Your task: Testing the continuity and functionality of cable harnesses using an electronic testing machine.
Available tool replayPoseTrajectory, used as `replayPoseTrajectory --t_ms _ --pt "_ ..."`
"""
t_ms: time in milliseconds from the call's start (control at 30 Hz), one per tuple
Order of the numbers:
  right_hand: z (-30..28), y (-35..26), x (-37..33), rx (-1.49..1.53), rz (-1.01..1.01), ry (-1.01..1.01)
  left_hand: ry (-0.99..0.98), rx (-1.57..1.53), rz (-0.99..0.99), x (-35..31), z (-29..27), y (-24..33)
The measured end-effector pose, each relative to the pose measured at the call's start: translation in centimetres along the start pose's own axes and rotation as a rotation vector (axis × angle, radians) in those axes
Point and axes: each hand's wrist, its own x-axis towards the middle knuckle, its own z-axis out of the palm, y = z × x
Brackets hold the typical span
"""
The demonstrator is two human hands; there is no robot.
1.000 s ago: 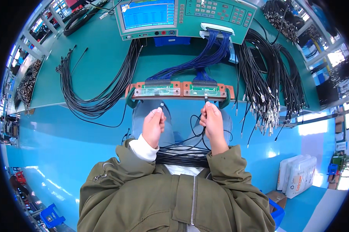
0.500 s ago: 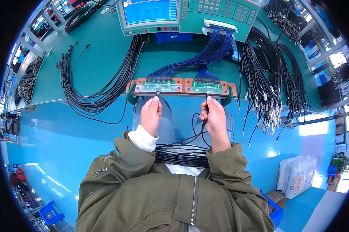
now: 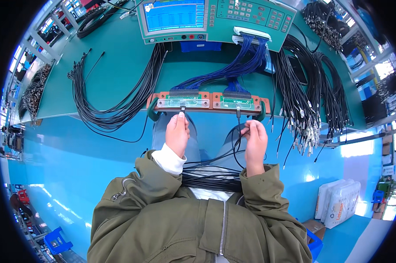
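Note:
Pinched between the thumb and fingers of my left hand [image 3: 177,135] is a black cable's plug [image 3: 183,109], its tip at the left socket of the brown test fixture [image 3: 211,108]. A second black cable [image 3: 238,115] sits with its plug at the fixture's right socket and hangs down in a loop. My right hand [image 3: 256,142] is just right of that cable, off the plug, with its fingers loosely bent and partly apart. Whether a fingertip touches the cable is hard to see. A bundle of black cables [image 3: 211,180] lies across my lap.
Blue wires [image 3: 233,65] join the fixture to a green tester [image 3: 224,26] with a screen. Black cable bundles hang over the table edge at left [image 3: 86,107] and right [image 3: 294,105]. White wrapped packs [image 3: 338,201] stand at lower right.
My right hand has let go of the right cable's plug and drawn back to the right and downward. My left hand keeps its pinch. The whole view has shifted slightly.

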Motion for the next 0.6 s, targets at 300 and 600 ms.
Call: replayPoseTrajectory --t_ms 300,600 --pt "-2.2 -3.6 -3.3 -0.15 -0.325 0.005 -0.058 -0.088 -0.07 -0.1 0.0 0.7" --pt "-6.6 -5.6 -2.5 -0.088 -0.476 0.177 -0.067 -0.095 0.004 0.0 -0.2 -0.8"
